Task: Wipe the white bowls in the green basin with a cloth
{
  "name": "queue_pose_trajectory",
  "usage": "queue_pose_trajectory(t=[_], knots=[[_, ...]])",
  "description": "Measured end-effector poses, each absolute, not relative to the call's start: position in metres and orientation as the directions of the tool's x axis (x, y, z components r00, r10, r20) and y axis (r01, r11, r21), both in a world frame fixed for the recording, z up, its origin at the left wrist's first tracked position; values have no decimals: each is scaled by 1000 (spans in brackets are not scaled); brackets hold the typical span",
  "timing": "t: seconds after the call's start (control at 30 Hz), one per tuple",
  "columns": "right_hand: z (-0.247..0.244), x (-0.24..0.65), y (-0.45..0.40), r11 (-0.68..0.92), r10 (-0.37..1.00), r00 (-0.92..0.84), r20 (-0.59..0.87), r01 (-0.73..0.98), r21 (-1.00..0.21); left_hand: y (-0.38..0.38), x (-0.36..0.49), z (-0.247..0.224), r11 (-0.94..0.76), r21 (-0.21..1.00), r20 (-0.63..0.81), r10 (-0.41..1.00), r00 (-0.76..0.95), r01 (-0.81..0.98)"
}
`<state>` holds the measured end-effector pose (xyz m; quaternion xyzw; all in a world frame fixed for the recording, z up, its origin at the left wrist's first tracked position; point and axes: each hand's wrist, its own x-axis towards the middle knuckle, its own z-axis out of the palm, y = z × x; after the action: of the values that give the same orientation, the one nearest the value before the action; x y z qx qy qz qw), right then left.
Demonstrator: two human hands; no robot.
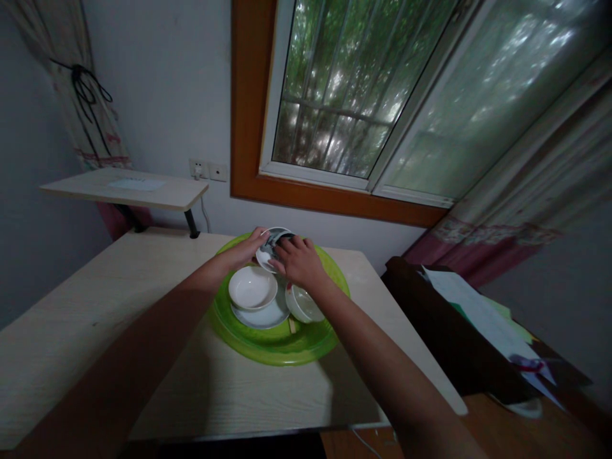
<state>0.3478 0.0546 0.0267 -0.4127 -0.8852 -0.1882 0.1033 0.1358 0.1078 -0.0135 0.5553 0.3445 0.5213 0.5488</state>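
Note:
In the head view, a white bowl is tilted up over the far side of a green basin. My left hand grips the bowl's left rim. The fingers of my right hand are bent inside the same bowl, against a grey, cloth-like piece that they partly hide. Nearer to me in the basin, a second white bowl rests on a white plate. Another bowl leans at the right, partly under my right wrist. A small pale stick-like end shows beside the plate.
The basin stands on a pale wooden table. A raised shelf with a paper on it is at the back left. A wall and a window lie behind. Right of the table, papers lie on a dark piece of furniture.

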Motion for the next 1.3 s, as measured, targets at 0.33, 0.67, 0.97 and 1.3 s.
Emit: queue_pose_trajectory(t=[0.33, 0.67, 0.97, 1.3], knots=[[30, 353, 53, 604, 671, -660, 338, 751, 266, 116, 128, -7, -209, 969, 220, 972, 77, -133], [20, 385, 82, 633, 694, -460, 554, 756, -165, 131, 114, -14, -286, 945, 298, 953, -58, 161], [11, 393, 92, 432, 842, -7, 539, 606, -667, 116, 120, 1, -416, 855, 413, 907, 79, 308], [8, 385, 83, 501, 861, -354, 366, 458, -735, 107, 121, 5, -626, 669, 574, 777, 258, 401]])
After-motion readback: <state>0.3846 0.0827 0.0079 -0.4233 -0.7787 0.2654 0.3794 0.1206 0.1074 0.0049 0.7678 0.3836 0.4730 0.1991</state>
